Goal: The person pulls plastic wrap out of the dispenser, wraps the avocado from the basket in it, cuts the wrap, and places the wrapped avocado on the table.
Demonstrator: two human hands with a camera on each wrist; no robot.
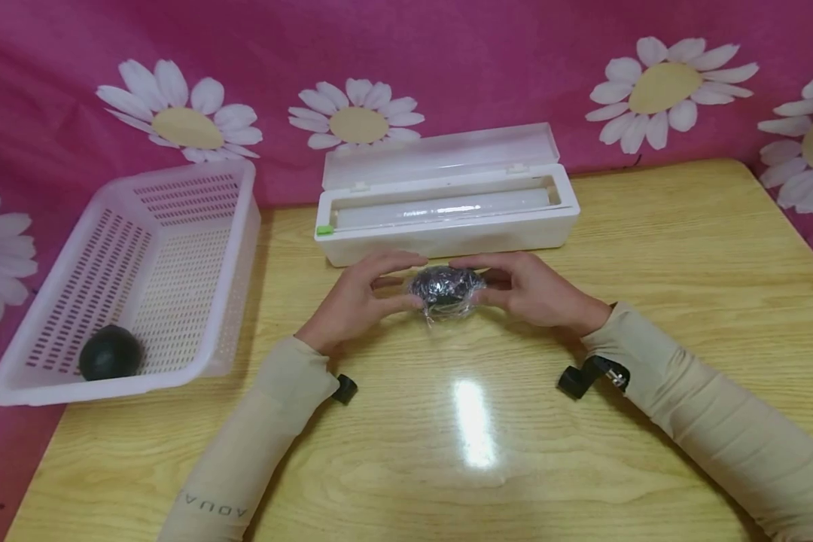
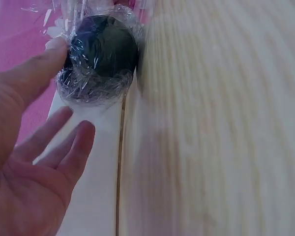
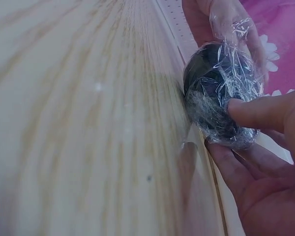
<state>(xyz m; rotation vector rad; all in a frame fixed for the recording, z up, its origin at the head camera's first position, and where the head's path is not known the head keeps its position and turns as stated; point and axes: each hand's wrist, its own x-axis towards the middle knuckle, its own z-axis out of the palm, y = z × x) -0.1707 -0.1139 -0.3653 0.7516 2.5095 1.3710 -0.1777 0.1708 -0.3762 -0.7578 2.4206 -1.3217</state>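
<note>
Holding: the right hand (image 1: 535, 293) grips a dark ball (image 1: 445, 284) wrapped in clear film (image 3: 243, 81), with the left hand (image 1: 355, 301) at its other end.
Right hand: thumb pressed on the film, fingers bent under and behind, clamped on the ball.
Left hand: thumb touching the film at the ball's left end; in the left wrist view two fingertips lie loose, slightly apart from each other and short of the film.
Ball: between the hands, just in front of the white box (image 1: 447, 245); it seems to sit at or just above the table (image 1: 379, 452), though fingers and film hide its underside.
Film: crumpled and shiny, with a loose edge on the near side; in the right wrist view some of it lies over the left fingers.
Box: long, standing on the table behind the hands, its lid (image 1: 440, 154) raised and leaning back.
Roll (image 1: 447, 207): whitish and glossy, lying lengthwise inside the box.
Tab (image 1: 324, 230): green, at the left end of the box's front edge.
Basket (image 1: 244, 248): white, slotted, at the table's left edge.
Second ball (image 1: 111, 352): dark, in the basket's near end.
Table: yellowish wood grain, with a bright patch of glare nearer the person.
Cloth (image 1: 488, 45): magenta with large white daisies, behind the table.
Sleeves: tan on both arms; the left sleeve (image 1: 251, 436) bears lettering, and a black mount (image 1: 572, 382) juts from the right sleeve (image 1: 711, 406).
</note>
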